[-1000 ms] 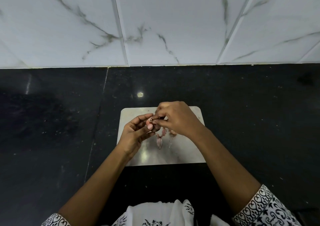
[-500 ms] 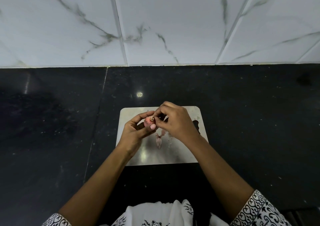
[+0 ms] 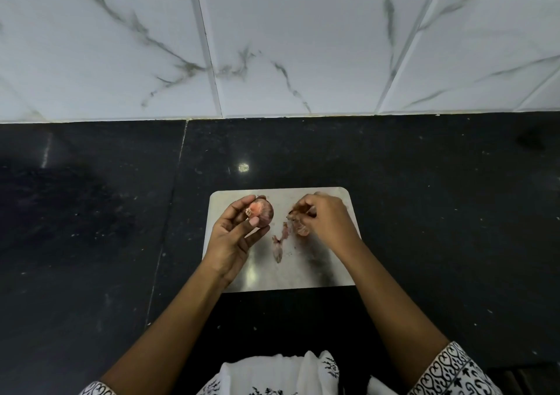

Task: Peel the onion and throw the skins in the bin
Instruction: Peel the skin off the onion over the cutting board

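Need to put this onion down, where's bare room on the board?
On the board, the far edge between left hand and right hand is bare, so is the near strip below the skins. The middle is crowded.

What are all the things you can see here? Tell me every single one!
onion: one, pinkish red, held above the board
onion skins: a few pieces, pale pink, lying on the board between the hands; one more at the right fingertips
board: one, light grey, on the counter in front of the person
counter: one, black and speckled, under the board
wall tiles: several, white with grey veins, behind the counter
clothing: white with black pattern, at the bottom edge
left hand: one, left side of the board, holds the onion
right hand: one, right side of the board, fingers curled, seems to pinch a skin
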A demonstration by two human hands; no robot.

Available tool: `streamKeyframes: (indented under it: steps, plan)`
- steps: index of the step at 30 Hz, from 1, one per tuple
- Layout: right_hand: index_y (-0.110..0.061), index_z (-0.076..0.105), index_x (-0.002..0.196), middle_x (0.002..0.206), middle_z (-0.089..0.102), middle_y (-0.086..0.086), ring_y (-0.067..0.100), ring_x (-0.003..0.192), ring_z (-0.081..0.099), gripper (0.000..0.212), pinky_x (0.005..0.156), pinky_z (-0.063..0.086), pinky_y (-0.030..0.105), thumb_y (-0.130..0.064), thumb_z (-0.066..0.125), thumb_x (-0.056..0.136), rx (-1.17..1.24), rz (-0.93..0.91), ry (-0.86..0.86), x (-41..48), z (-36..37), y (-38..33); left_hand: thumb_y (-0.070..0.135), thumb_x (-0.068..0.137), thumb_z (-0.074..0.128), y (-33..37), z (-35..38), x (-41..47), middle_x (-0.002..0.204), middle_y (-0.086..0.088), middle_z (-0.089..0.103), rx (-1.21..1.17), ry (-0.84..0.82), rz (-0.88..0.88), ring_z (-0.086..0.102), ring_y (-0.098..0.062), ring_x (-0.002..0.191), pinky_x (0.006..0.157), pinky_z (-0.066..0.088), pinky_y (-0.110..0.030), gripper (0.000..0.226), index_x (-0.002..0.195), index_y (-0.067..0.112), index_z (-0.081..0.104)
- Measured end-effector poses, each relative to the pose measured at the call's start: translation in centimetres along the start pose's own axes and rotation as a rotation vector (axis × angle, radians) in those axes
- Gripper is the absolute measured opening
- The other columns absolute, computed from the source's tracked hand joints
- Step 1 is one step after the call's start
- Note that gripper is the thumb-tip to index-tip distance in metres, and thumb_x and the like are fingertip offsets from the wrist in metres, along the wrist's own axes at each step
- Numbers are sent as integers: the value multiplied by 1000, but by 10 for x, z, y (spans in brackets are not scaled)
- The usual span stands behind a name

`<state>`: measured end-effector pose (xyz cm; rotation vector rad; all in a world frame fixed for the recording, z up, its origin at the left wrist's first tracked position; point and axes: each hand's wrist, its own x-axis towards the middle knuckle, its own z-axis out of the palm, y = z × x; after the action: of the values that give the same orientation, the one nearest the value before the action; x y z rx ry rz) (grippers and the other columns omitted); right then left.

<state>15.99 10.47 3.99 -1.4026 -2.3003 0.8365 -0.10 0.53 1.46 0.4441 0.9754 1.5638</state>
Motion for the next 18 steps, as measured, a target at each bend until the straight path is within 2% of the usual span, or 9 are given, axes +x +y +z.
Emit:
streamKeyframes:
  steps: [3,6,8,12,15,18]
  plan:
    - [-16,68,104,102,68,1,7,84,58,19,76,42,14,-14,63,86,-51,-47,-49,-8,0,-4,33,34,95,-1,2,1,100,3,73,-17,38,-9,70,-16,93,71,57,-27,77,104,19,67]
    - [-16,68,99,102,65,-1,10,87,61,16,80,49,20,-11,63,84,-44,-103,13,-14,-2,-14,35,35,95,-1,3,1,102,2,73,-35,47,-15,70,-14,92,70,57,-26,78,105,19,65]
    - [-17,66,100,104,59,-3,7,85,60,19,80,51,22,-11,66,82,52,-136,59,-17,-7,-23,35,35,95,-3,3,1,106,0,71,-34,45,-12,69,-15,94,71,57,-26,78,106,18,65]
    - [-16,68,107,102,67,2,10,84,65,28,77,55,26,-22,71,80,142,-249,60,-18,-11,-43,32,39,95,-5,4,3,116,-8,63,-25,23,15,68,-18,97,75,56,-29,73,104,16,64]
    - [-12,70,107,97,70,7,17,84,66,27,77,56,33,-21,70,81,59,-291,90,-17,-9,-50,31,37,95,-4,6,4,109,-5,66,-22,18,53,69,-17,94,75,57,-29,75,101,14,62]
    - [-10,69,108,97,71,10,19,85,64,27,78,54,32,-21,67,83,8,-299,104,-16,-7,-52,30,36,95,-3,7,4,102,-1,70,-11,15,83,70,-17,91,73,57,-29,75,100,12,60]
